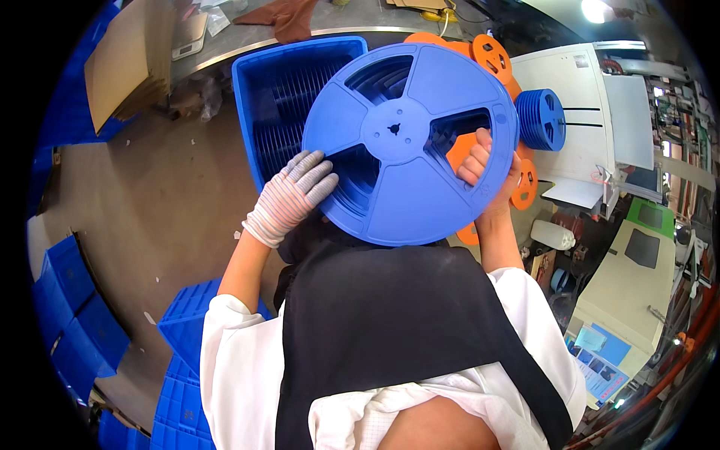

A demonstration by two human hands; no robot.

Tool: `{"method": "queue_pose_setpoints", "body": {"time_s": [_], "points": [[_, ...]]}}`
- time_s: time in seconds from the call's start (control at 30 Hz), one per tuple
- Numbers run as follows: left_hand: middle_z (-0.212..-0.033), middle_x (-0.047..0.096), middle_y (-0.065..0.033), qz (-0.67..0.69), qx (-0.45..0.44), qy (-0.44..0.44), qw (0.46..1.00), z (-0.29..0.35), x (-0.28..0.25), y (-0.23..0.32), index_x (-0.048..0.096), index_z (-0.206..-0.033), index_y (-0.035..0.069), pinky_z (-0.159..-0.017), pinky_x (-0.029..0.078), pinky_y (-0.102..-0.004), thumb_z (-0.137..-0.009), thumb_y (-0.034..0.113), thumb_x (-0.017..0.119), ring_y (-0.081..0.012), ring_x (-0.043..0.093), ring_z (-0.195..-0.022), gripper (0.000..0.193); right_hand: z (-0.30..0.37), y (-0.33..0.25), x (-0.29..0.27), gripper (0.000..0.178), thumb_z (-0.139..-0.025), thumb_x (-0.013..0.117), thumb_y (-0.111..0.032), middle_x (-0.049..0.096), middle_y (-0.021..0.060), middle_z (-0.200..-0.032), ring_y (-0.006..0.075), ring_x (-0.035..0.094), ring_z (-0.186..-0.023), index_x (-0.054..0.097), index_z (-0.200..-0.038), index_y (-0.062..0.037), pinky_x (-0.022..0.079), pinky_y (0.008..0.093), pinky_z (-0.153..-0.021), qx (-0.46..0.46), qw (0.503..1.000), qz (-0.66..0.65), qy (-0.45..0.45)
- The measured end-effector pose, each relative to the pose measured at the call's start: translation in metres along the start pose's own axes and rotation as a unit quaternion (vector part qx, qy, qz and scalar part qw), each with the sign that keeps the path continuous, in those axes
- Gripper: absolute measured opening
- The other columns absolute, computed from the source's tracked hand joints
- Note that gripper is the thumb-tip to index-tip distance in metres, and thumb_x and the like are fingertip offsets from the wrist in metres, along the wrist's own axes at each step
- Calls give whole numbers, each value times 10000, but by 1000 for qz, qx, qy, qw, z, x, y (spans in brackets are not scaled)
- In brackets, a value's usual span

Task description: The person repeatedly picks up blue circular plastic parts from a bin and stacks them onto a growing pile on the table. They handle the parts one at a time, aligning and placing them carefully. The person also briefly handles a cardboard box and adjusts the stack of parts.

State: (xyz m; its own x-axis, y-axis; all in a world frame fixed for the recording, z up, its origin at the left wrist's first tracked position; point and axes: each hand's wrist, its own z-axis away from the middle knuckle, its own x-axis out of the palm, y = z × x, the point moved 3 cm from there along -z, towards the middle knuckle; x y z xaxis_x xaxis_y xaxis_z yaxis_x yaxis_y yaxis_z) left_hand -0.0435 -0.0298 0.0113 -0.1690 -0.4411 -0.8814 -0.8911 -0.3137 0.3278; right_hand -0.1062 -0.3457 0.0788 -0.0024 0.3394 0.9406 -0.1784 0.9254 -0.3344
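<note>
Your black apron (390, 322) lay nearest, and just past it was the blue reel (412, 202), raised in front of your chest with its flat face toward you. More blue rims showed through its windows, layered beneath; whether you had one reel or several together, I could not tell.

Your bare right hand (475, 157) had its fingers curled through the right window, closed around the outer band. Your gloved left hand (289, 196) laid nearly straight fingers over the opposite edge; its thumb was hidden, so how firmly it gripped could not be told.

You seemed to be at the carrying or turning step, the right hand bearing most of the weight. The next move, I judged, called for a steady left hand and a level reel, lest its rim knock the bin.

That blue bin (244, 97) stood behind, partly covered by the reel, with ridged discs inside. Orange reels (491, 58) lay to the right, then a small blue stack (541, 120). Beyond ran the counter (352, 13), bearing a brown cloth (289, 16).
</note>
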Motion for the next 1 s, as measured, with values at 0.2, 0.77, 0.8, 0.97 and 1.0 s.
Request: {"method": "queue_pose_setpoints", "body": {"time_s": [0.2, 0.77, 0.8, 0.97, 1.0], "points": [[-1353, 523, -235, 245, -75, -21, 966, 13, -21, -15, 536, -1307, -4, -1118, 364, -484, -730, 222, 713, -427, 454, -1313, 645, 5, 5, 12, 369, -860, 700, -369, 387, -37, -614, 103, 376, -510, 430, -920, -124, 343, 273, -521, 20, 998, 43, -49], [-1418, 475, -217, 99, -112, -12, 989, -2, 28, -46, 484, -1364, 2, -1150, 267, -533, -832, 280, 612, -430, 410, -1337, 613, 19, 7, 9, 391, -863, 698, -368, 319, -41, -628, 101, 321, -532, 390, -892, -128, 307, 274, -525, -66, 997, -3, 41], [-1385, 496, -217, 119, -44, -39, 991, -8, 13, -37, 498, -1339, 4, -1136, 287, -548, -782, 264, 660, -447, 420, -1319, 635, 18, 4, 6, 385, -871, 688, -366, 313, -41, -635, 99, 315, -541, 389, -897, -126, 306, 272, -532, -76, 996, -30, 38], [-1257, 585, -162, 103, 57, -23, 993, -22, 10, -9, 601, -1199, 50, -1036, 444, -517, -726, 140, 686, -386, 533, -1226, 489, 4, -1, 8, 366, -902, 657, -383, 342, -30, -669, 103, 340, -580, 421, -919, -104, 323, 277, -563, -45, 998, 7, 41], [-1244, 598, -163, 102, 47, -40, 993, -22, 13, -11, 602, -1198, 41, -1012, 476, -483, -751, 92, 657, -384, 546, -1219, 453, -1, -3, 11, 371, -909, 652, -397, 397, -20, -685, 113, 394, -596, 459, -953, -85, 363, 282, -579, -40, 998, 23, 41]]}}
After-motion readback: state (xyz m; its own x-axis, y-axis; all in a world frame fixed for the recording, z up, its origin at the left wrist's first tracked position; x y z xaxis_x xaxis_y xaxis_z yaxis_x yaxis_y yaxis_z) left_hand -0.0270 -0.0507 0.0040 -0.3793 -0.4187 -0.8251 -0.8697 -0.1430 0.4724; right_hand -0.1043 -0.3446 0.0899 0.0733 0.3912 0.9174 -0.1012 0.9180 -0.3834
